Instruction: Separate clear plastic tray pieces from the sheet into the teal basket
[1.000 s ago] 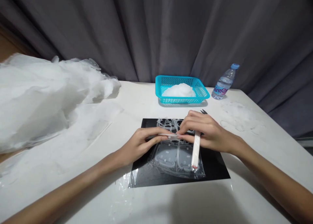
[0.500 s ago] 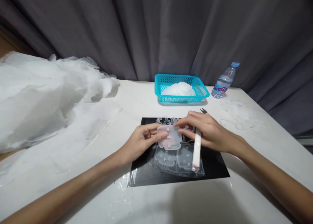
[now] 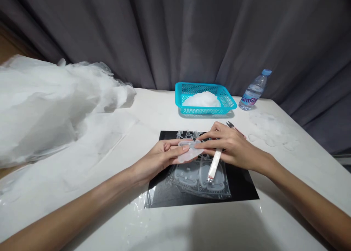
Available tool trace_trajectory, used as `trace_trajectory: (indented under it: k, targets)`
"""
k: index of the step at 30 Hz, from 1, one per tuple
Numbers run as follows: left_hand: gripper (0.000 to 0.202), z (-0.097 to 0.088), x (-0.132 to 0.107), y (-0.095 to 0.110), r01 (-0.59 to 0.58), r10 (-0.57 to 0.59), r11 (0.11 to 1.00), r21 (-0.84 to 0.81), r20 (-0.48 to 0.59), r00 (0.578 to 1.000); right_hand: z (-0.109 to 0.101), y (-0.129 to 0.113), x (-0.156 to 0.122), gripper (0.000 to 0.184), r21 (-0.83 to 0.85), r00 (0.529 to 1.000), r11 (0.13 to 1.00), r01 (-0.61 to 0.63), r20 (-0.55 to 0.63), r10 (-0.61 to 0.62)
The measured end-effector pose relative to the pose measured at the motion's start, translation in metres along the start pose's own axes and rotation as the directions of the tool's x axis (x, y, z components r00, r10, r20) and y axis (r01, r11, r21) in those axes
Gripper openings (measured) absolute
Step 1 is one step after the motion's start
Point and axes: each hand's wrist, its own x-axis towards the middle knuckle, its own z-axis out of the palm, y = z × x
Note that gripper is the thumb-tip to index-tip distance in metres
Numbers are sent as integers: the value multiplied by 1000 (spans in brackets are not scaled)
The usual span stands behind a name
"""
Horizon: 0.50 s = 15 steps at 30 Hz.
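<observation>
My left hand (image 3: 156, 157) pinches a small translucent white plastic piece (image 3: 188, 155) between the thumb and fingers. With its fingertips, my right hand (image 3: 236, 145) touches the upper right edge of that piece. A flat white stick-like tool (image 3: 215, 165) with a reddish mark at its lower end is held in my right hand, slanting down from under the fingers; its upper part is hidden. Below both hands lies a clear sheet with rounded translucent shapes (image 3: 188, 174), resting on a black mat (image 3: 242, 187). Cut-out openings show in the sheet's upper part.
A blue basket (image 3: 205, 110) with a white pile (image 3: 204, 99) in it stands at the back. To its right is a water bottle (image 3: 252, 93). Dark snips (image 3: 230, 125) lie behind my right hand. Translucent scraps (image 3: 270, 128) lie right; a large white heap (image 3: 49, 104) fills the left.
The plastic piece has tilted from facing me to a flatter angle. The white stick's lower end has swung left, and my right fingers reach further over the piece.
</observation>
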Motion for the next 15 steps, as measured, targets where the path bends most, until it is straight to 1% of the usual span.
trace_trajectory:
  k: [6,10,13,15]
  targets:
    - [41,2,3,1,22,-23,1000,-8,-52,998,0,-2,2,24,15,999,1000,0,-46,0]
    - [43,4,3,-1,40,-41,999,-7,-79,996,1,-3,3,22,65,999,998,1,-50,2]
    - [43,0,4,-2,52,-47,996,76,-59,997,0,-3,3,20,101,998,995,-9,-54,14]
    - [47,-4,4,-1,65,-59,978,199,-32,998,0,-3,3,19,115,998,993,-22,-53,28]
